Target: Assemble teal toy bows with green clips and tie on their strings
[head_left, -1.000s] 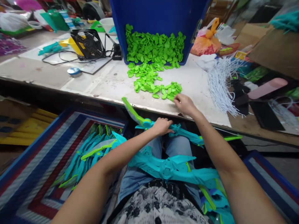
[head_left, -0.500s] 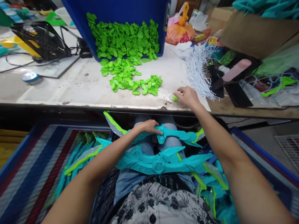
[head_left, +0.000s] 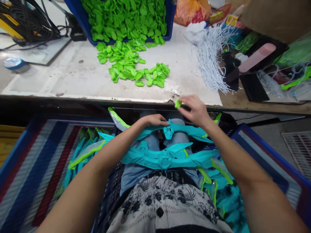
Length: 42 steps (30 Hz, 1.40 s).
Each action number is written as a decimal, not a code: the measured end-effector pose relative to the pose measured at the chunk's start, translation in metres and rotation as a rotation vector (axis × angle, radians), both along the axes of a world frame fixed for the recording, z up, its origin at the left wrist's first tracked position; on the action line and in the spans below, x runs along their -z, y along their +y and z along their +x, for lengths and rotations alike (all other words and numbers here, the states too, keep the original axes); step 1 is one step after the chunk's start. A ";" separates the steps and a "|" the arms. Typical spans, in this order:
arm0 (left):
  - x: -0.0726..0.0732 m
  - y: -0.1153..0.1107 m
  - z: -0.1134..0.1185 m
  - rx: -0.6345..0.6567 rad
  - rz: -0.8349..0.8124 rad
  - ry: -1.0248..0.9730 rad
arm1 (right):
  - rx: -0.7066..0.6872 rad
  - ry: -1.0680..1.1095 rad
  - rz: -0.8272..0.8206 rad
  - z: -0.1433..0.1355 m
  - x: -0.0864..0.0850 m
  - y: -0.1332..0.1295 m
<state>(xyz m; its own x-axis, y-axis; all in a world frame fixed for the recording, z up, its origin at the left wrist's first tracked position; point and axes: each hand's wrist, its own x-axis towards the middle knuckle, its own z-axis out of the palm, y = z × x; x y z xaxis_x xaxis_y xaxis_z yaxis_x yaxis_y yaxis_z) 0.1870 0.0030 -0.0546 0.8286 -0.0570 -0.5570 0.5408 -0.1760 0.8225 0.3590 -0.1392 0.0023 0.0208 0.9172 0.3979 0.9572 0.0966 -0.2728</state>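
Across my knees lies a turquoise plastic toy bow [head_left: 189,130] with green-edged grey tips and a thin string on its far side. My left hand [head_left: 155,120] is closed around its body just left of the centre block. Between thumb and fingers, my right hand [head_left: 194,108] pinches a small green plastic piece [head_left: 178,103] in front of the table edge, above and slightly right of that block. Nearer to me, further turquoise bow parts [head_left: 165,160] rest on my lap, overlapping each other.
Loose green pieces [head_left: 125,61] spread from a tipped blue bin [head_left: 172,22] onto the white table [head_left: 80,77]. A bundle of white strings [head_left: 210,61] and a black phone [head_left: 254,87] lie at right. Crates with turquoise parts [head_left: 225,194] flank my legs.
My right hand has lifted the green piece off the table and brought it left and towards the bow. My left hand stays on the bow. The view has tilted downward.
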 end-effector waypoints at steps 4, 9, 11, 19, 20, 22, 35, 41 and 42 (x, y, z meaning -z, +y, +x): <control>0.004 -0.001 0.001 -0.028 0.033 -0.024 | -0.229 -0.056 -0.112 -0.046 0.028 -0.047; 0.010 -0.005 0.002 -0.043 0.083 -0.060 | -0.151 -0.110 -0.145 -0.059 0.059 -0.056; 0.012 -0.005 0.001 -0.046 0.075 -0.053 | -0.108 -0.119 -0.151 -0.061 0.061 -0.055; 0.012 -0.003 0.001 0.105 0.271 -0.170 | 0.096 0.147 -0.213 -0.069 0.067 -0.060; 0.011 -0.004 0.002 0.102 0.290 -0.168 | 0.140 0.218 -0.220 -0.069 0.068 -0.059; 0.009 -0.007 0.003 0.083 0.315 -0.152 | 0.222 0.323 -0.245 -0.069 0.069 -0.056; 0.002 -0.019 -0.001 0.120 0.449 -0.264 | 0.118 0.092 -0.482 -0.057 0.067 -0.047; -0.051 -0.044 -0.019 0.246 0.801 -0.356 | 0.018 -0.032 -0.255 -0.060 0.050 -0.074; -0.064 -0.047 -0.024 0.258 0.862 -0.399 | 0.000 -0.065 -0.212 -0.059 0.041 -0.072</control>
